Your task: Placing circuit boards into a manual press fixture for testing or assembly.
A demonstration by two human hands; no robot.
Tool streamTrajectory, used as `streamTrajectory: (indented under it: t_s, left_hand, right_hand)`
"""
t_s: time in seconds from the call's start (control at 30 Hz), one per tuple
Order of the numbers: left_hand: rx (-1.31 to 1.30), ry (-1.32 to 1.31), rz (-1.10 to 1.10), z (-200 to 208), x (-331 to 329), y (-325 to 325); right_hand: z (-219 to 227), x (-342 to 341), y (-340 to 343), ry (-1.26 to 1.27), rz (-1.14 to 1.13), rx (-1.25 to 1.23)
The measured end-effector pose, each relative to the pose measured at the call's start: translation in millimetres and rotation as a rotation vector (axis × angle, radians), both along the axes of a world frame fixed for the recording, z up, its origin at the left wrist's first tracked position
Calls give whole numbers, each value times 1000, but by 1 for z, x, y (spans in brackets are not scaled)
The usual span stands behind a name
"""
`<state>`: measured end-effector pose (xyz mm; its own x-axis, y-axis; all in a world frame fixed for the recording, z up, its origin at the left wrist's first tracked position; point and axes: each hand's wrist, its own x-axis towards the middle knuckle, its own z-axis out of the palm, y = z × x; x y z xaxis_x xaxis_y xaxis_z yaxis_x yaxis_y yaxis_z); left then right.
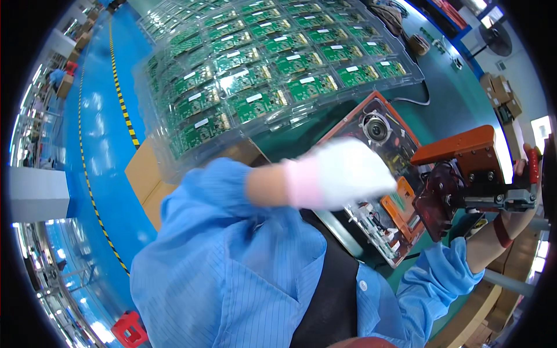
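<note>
My left hand [360, 174], in a white glove with a pink cuff, hovers over a clear-topped test fixture [378, 97] with an orange-brown frame. Motion smears its fingers, so I cannot tell what they hold. Close to the fingertips is an orange cradle [402, 218], where a small green part [397, 201] shows. On the right, my bare right hand [522, 173] is closed around the red handle [533, 166] of a metal toggle clamp [499, 201]. The clamp joins an orange block [458, 147] raised on the fixture's right side.
Clear plastic trays [272, 119] of green circuit boards [310, 87] are stacked beyond the fixture. A cardboard box [148, 180] stands left of them. A cable [415, 101] runs behind the fixture on the green table [426, 124]. Yellow-black tape [119, 87] marks the blue floor.
</note>
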<state>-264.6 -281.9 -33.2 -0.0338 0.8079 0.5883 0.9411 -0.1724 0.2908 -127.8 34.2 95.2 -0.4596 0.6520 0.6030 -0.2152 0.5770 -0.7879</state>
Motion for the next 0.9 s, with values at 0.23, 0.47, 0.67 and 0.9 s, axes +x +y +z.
streamTrajectory:
  t_s: [0.23,0.47,0.67,0.9]
  left_hand:
    - [-46,-178,1111,57,-152,-200]
    - [-422,-328,1183,-36,-309,-319]
    - [-553,-183,1202,-42,-329,-307]
    - [-863,67,1372,-47,-348,-268]
  right_hand:
    - [2,43,80,-157,288,28]
    - [0,17,34,-175,126,31]
    - [-17,23,33,-22,186,7]
    - [-18,40,57,-70,207,268]
